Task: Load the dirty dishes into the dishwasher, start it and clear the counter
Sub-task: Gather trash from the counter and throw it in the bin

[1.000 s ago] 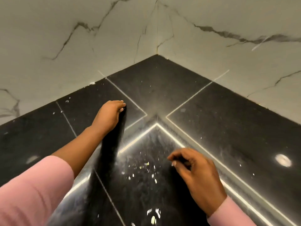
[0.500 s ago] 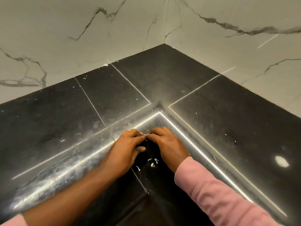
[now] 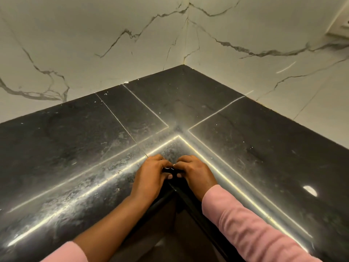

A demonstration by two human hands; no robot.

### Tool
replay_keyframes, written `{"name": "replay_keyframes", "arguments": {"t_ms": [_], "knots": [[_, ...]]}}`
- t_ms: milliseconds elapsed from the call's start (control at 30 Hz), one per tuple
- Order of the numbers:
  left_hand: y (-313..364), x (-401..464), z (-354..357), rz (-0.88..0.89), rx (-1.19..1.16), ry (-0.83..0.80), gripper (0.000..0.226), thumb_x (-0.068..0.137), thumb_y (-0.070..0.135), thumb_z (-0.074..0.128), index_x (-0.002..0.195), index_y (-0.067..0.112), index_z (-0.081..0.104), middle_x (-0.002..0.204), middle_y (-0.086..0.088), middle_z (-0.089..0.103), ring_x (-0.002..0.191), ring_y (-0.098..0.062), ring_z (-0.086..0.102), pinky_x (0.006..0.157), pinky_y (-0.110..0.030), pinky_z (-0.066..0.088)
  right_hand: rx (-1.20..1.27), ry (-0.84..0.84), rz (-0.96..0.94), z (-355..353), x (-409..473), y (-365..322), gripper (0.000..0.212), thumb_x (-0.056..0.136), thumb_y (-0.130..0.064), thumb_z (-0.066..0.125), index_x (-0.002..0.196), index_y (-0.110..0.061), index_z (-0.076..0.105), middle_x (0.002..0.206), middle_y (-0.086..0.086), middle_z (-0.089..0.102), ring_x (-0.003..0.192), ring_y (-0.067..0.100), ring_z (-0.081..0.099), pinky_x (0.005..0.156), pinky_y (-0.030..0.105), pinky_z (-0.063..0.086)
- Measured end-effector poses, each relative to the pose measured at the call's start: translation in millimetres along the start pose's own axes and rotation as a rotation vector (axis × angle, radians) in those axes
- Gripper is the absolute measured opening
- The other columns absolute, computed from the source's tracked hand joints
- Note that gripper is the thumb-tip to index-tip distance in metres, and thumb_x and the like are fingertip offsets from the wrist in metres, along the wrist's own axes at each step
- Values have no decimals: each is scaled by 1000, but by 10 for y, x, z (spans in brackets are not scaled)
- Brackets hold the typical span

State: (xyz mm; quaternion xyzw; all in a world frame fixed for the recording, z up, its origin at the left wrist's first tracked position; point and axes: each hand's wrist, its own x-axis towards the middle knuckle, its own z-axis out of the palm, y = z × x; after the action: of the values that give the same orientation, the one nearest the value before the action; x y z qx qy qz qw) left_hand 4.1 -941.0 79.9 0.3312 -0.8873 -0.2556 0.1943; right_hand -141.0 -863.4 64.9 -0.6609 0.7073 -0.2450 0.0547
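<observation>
Black stone counter [image 3: 245,148] fills an inner corner under white marble walls [image 3: 94,44]. At the counter's front inner edge the left hand [image 3: 151,178] and right hand [image 3: 196,174] meet, fingers curled and fingertips touching; whether they pinch any crumbs I cannot tell. Pale specks lie scattered farther back on the counter. Pink sleeves [image 3: 245,227] cover both arms.

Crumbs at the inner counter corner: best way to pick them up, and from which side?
Not by pinching: the crumbs are tiny loose flakes lying flat on the counter. Probably best to cup them from both sides, as the left hand and right hand do, meeting at the inner corner. Then draw them toward the edge into a palm held below. How much is gathered is hidden by the fingers.
</observation>
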Motion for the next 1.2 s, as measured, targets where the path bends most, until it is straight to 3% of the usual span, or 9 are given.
{"name": "replay_keyframes", "arguments": {"t_ms": [200,300,433,500,600,700,833,967,1200], "knots": [[-10,26,42,29,14,77,20,72,0,75,76,19,74,72,9,58,66,-7,55,56,-28,50,-55,98,-26,9,73,-47,7,70,-17,64,76,-16,66,69,1,57,65,21,55,48,26,44],[-7,46,94,7,38,110,17,74,1,69,75,18,70,71,7,55,67,-11,52,57,-35,49,-91,119,-4,100,100,-44,20,64,-9,79,74,-15,63,67,2,56,62,21,53,45,26,41],[34,0,171,-12,84,142,20,82,1,60,72,17,56,73,8,44,72,-12,40,56,-31,38,-165,165,18,169,90,-76,19,71,-7,75,75,-13,58,72,2,52,67,20,51,44,30,43],[38,2,193,16,102,137,22,78,-3,55,71,18,51,75,8,39,74,-12,35,57,-27,30,-275,176,30,195,60,-144,23,67,-6,78,74,-15,57,72,2,53,67,19,52,42,23,34],[16,66,189,45,124,103,19,78,-1,53,72,17,51,76,6,41,75,-12,36,59,-28,32,-388,161,39,237,70,-167,29,61,-2,79,73,-15,57,71,2,53,65,18,53,42,20,31],[-61,148,109,21,84,106,19,77,-5,56,73,13,58,75,1,53,74,-12,42,63,-31,41,-95,153,185,155,161,-77,19,70,2,70,77,-12,59,76,7,60,72,27,58,55,34,45],[-46,49,-172,-79,-67,201,21,78,-9,64,72,11,66,70,0,62,62,-5,52,58,-14,38,561,168,591,-272,59,-62,8,86,-3,65,88,-11,68,78,1,66,72,14,60,74,25,49],[143,-400,-449,-158,-203,229,15,83,-3,68,78,11,69,72,2,65,65,0,58,61,-15,47,977,253,611,-487,-398,-381,16,88,7,59,83,-7,64,71,5,60,65,13,55,62,16,50],[447,-1545,-556,-147,-221,131,12,83,2,71,79,14,70,70,4,64,66,-4,58,62,-15,44,1253,209,655,-424,-1212,-1073,12,87,7,58,87,-4,63,76,8,62,67,13,57,66,16,52]]}}
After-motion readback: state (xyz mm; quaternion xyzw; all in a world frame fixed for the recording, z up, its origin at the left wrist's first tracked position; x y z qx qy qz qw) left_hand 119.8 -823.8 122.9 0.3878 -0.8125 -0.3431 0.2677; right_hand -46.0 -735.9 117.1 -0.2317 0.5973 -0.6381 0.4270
